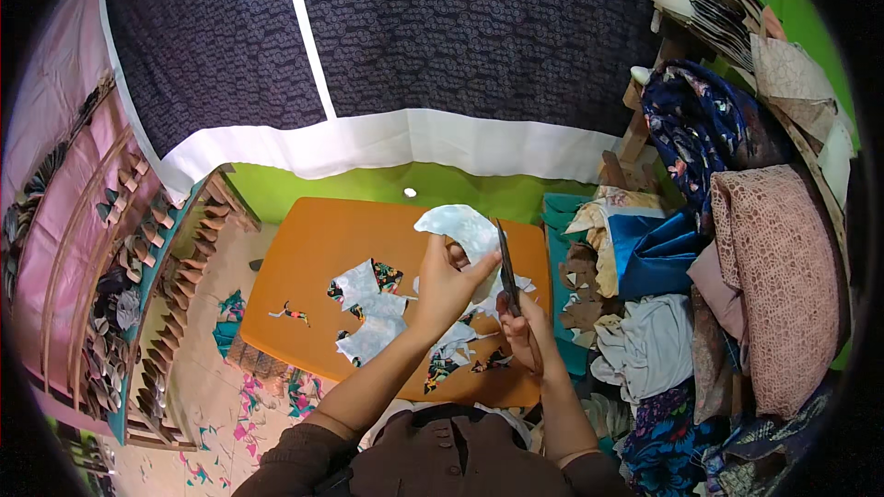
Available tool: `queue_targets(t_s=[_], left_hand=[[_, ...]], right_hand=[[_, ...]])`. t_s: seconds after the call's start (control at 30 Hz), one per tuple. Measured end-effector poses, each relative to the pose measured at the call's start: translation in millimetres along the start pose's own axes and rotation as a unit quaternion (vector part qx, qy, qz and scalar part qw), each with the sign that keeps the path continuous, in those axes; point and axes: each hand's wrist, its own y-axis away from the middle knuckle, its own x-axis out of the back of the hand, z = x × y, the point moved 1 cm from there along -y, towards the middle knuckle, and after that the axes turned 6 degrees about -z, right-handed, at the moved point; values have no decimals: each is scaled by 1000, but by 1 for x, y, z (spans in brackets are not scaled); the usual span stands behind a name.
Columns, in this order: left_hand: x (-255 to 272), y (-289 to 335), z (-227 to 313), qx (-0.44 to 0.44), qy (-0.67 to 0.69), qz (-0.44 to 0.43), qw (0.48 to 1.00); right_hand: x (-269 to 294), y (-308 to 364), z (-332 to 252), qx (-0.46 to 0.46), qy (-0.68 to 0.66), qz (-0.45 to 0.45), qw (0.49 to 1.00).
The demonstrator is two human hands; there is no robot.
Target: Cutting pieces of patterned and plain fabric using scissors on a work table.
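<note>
Above the orange table (304,244), my left hand (447,283) grips a pale, curved piece of fabric (463,224), fingers behind it and thumb toward the right. My right hand (523,329) is closed around dark scissors (507,262), whose blades point away from me along the fabric's right edge. Whether the blades are apart cannot be made out. Under my hands lie pale cut pieces (373,317) with black floral fabric showing at their edges, and more scraps (448,364) sit nearer to me. A small floral strip (295,314) is on the table's left part.
Wooden racks holding rows of shoe-shaped pieces (189,276) stand at the left. Coloured scraps (249,414) litter the tiled floor. At the right, shelves carry folded fabrics, including a pink patterned bundle (778,285) and blue cloth (654,253). A dark patterned curtain (470,28) hangs behind the table.
</note>
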Motion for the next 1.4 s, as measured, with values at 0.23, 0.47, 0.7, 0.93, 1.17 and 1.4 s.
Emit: queue_targets(t_s=[0.23,0.47,0.7,0.93,1.17,1.4], left_hand=[[1,1,1,20,14,-29,999],[1,1,3,54,18,-40,998],[-1,3,-1,21,23,-35,999],[3,1,-2,34,2,-39,999],[7,0,-1,57,-27,-63,996],[13,-2,4,62,-24,-77,995]], right_hand=[[4,-3,6,46,19,7,999],[8,0,8,69,42,-37,996],[14,-6,13,15,-18,-49,999],[4,0,5,70,65,-50,994],[4,-3,0,51,72,-49,995],[1,-4,0,47,87,-69,993]])
